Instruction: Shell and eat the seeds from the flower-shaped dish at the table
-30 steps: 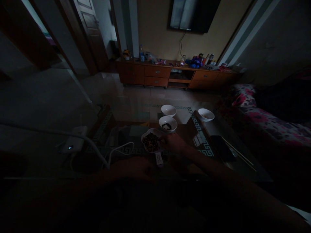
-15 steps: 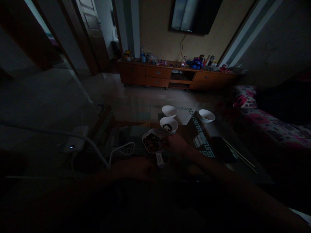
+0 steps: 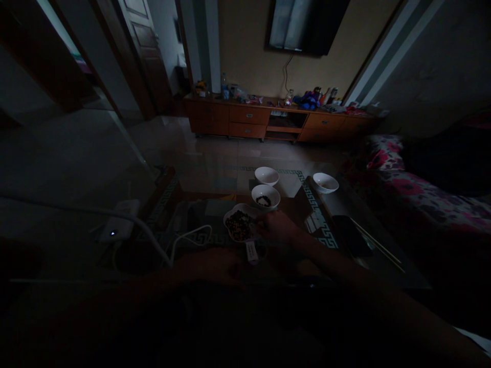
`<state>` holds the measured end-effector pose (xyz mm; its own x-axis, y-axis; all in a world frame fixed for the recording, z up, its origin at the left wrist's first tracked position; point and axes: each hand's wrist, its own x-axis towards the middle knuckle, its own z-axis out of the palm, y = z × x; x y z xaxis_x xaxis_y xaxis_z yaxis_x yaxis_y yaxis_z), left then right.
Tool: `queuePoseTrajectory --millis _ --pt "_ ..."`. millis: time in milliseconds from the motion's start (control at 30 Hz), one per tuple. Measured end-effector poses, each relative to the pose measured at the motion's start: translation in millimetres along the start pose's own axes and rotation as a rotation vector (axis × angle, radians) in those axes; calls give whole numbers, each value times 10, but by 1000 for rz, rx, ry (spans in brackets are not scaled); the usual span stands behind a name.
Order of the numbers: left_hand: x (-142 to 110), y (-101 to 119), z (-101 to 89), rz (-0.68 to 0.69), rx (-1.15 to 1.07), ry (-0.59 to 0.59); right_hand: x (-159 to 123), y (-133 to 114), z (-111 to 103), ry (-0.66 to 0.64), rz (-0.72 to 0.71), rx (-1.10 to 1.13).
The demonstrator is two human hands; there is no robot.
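A scalloped white dish point(image 3: 227, 214) holds a mix of dark and light brown beans or seeds point(image 3: 240, 225). My right hand point(image 3: 274, 225) is at the dish's right side, its fingers pinched together over the contents. Whatever they grip is too dark to make out. Just behind stands a white bowl point(image 3: 273, 191) with some dark pieces at the bottom, and another white bowl point(image 3: 267, 175) sits beyond it. My left hand point(image 3: 218, 266) lies near the table's front edge, closed in a loose fist in deep shadow. Between the hands is a small white label point(image 3: 251, 251).
A third white bowl point(image 3: 326, 182) stands at the glass table's right, near a dark phone-like slab point(image 3: 352, 235) and chopsticks point(image 3: 379, 246). On the left lie a white power bank point(image 3: 120, 220) and a cable point(image 3: 192, 232). A flowered sofa point(image 3: 429, 194) is to the right.
The view has shifted very slightly. My right hand stays at the dish's right side with fingers pinched, and my left hand has hardly moved.
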<state>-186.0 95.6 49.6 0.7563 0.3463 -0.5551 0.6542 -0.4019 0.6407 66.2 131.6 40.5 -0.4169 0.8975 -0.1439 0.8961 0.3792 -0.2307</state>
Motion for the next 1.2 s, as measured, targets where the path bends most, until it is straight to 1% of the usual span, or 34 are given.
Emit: queuePoseTrajectory --millis 133,233,367,433,567,800,967,1100,1200 --pt "47 -67 37 13 10 5 -45 32 -78 33 -10 5" --pt "45 -62 35 12 7 11 -72 26 -124 37 -5 -17" --pt "25 -31 20 11 -11 5 -96 0 -159 7 7 -39" --pt "27 -38 23 3 -5 0 -102 -8 -166 0 -2 -29" --pt "38 -71 35 31 0 15 -105 -11 -170 -17 -2 -29" --pt "14 -21 14 7 -6 9 -102 -86 -225 -51 45 -106" --pt "29 -39 26 0 -10 -1 -94 -159 -238 -74 59 -183" --pt "45 -58 38 20 -17 12 -61 -127 -197 -34 31 -125" --pt "7 -36 -7 36 -35 -4 -57 -49 -224 19 26 -55"
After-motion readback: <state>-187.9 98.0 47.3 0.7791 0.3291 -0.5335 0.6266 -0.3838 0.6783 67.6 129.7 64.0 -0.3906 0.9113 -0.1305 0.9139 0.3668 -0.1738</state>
